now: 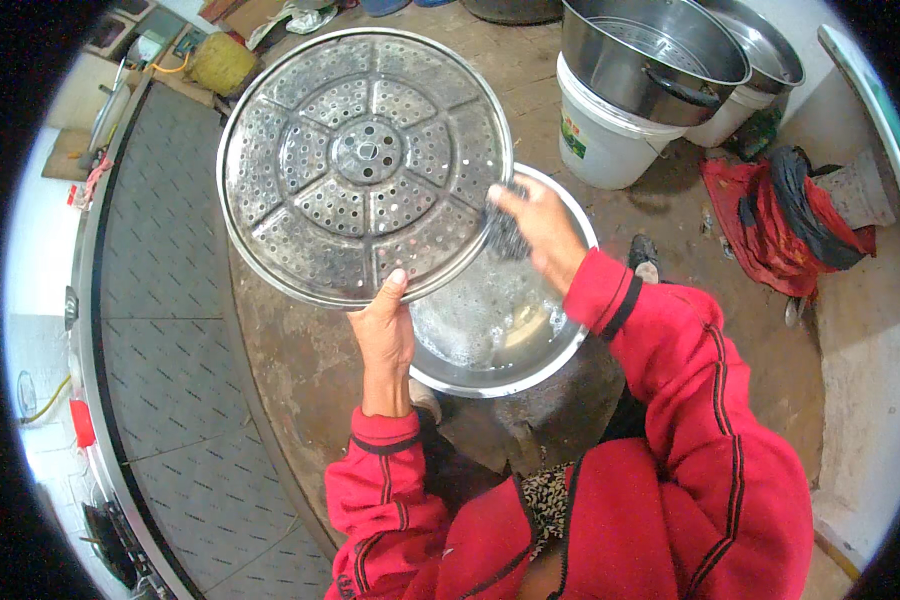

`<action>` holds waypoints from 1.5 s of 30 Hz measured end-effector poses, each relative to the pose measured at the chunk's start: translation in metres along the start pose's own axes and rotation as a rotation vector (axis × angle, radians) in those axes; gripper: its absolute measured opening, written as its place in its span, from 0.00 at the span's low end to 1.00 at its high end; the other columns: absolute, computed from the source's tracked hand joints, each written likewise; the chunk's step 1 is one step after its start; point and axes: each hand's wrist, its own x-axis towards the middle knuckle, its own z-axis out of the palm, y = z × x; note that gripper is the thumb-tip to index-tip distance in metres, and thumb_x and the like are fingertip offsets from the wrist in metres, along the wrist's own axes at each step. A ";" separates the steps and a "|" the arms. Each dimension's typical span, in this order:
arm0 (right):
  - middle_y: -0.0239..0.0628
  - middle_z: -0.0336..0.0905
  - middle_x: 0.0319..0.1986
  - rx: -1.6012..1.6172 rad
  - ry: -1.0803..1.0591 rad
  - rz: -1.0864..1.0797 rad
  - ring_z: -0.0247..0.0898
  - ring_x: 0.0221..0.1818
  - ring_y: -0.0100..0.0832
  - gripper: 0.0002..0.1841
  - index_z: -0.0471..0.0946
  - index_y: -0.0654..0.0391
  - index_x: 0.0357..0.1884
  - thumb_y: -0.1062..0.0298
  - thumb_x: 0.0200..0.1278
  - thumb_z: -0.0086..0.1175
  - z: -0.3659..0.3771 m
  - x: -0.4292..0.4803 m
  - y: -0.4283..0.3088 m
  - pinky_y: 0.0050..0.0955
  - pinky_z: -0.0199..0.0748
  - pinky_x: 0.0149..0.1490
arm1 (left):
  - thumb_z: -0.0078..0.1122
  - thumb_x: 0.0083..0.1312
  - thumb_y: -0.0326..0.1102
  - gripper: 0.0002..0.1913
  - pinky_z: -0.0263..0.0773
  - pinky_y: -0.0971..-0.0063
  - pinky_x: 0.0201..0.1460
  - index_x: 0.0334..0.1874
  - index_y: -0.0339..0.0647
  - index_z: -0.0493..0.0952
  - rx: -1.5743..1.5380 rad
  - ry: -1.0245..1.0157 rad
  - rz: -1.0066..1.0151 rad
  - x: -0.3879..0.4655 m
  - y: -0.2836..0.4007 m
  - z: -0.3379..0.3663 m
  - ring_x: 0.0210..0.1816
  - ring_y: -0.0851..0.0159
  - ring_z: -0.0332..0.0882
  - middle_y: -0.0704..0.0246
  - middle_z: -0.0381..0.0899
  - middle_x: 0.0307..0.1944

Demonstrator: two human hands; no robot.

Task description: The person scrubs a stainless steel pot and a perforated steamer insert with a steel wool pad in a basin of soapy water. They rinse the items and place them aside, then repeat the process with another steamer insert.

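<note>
My left hand (386,330) grips the near rim of a round metal steamer plate (412,202), its thumb lying on top. The plate is full of small holes, has raised ribs, and shows dark stains and a few pale specks. At the plate's right edge, my right hand (544,217) holds a dark, blurred scouring pad (508,234), which looks like steel wool. Beneath both hands a wide metal basin (562,352) stands on the floor, with foamy water (465,315) in it. The plate hides the basin's far left part.
A steel pot (645,82) with a perforated inset sits on a white bucket (600,142); another steel pot (765,45) is behind it. Red and black cloth (772,217) lies at right. Grey panels (165,225) run along the left. A yellow container (221,64) is at the far left.
</note>
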 end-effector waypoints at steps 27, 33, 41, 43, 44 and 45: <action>0.43 0.81 0.42 -0.236 0.284 -0.300 0.78 0.40 0.29 0.27 0.74 0.69 0.55 0.70 0.53 0.69 -0.032 0.036 -0.036 0.28 0.76 0.45 | 0.63 0.55 0.15 0.32 0.72 0.66 0.58 0.63 0.38 0.68 0.027 -0.035 -0.041 0.001 0.013 -0.012 0.54 0.62 0.76 0.65 0.76 0.53; 0.45 0.79 0.44 -0.695 0.310 -0.643 0.75 0.51 0.39 0.22 0.79 0.60 0.48 0.64 0.51 0.68 -0.017 0.024 -0.047 0.35 0.70 0.58 | 0.60 0.56 0.14 0.31 0.73 0.64 0.59 0.64 0.35 0.67 -0.043 -0.039 -0.102 0.003 0.014 -0.010 0.53 0.61 0.77 0.63 0.76 0.55; 0.47 0.76 0.46 -1.121 -0.211 -1.115 0.71 0.51 0.50 0.19 0.77 0.63 0.47 0.75 0.48 0.54 0.039 -0.028 -0.006 0.43 0.68 0.57 | 0.60 0.51 0.16 0.30 0.71 0.66 0.60 0.61 0.35 0.70 0.037 -0.156 -0.197 -0.007 -0.003 0.005 0.55 0.62 0.77 0.65 0.77 0.54; 0.46 0.78 0.44 -0.994 -0.459 -1.192 0.73 0.49 0.51 0.17 0.77 0.62 0.45 0.74 0.51 0.52 0.054 -0.058 0.009 0.42 0.70 0.57 | 0.60 0.51 0.17 0.30 0.71 0.66 0.60 0.60 0.35 0.71 -0.008 -0.163 -0.244 -0.005 -0.001 -0.001 0.54 0.62 0.77 0.65 0.77 0.54; 0.47 0.79 0.43 -0.976 -0.460 -1.209 0.74 0.49 0.49 0.14 0.78 0.61 0.42 0.75 0.51 0.52 0.054 -0.059 0.006 0.42 0.71 0.56 | 0.60 0.50 0.18 0.30 0.71 0.67 0.59 0.60 0.35 0.71 -0.020 -0.176 -0.231 -0.009 0.001 -0.002 0.54 0.62 0.77 0.65 0.78 0.54; 0.47 0.79 0.43 -1.008 -0.367 -1.216 0.74 0.48 0.49 0.15 0.79 0.60 0.42 0.78 0.49 0.52 0.050 -0.050 -0.002 0.42 0.71 0.55 | 0.60 0.50 0.18 0.30 0.71 0.67 0.59 0.60 0.35 0.71 0.008 -0.193 -0.232 -0.011 0.003 -0.002 0.54 0.63 0.77 0.65 0.78 0.54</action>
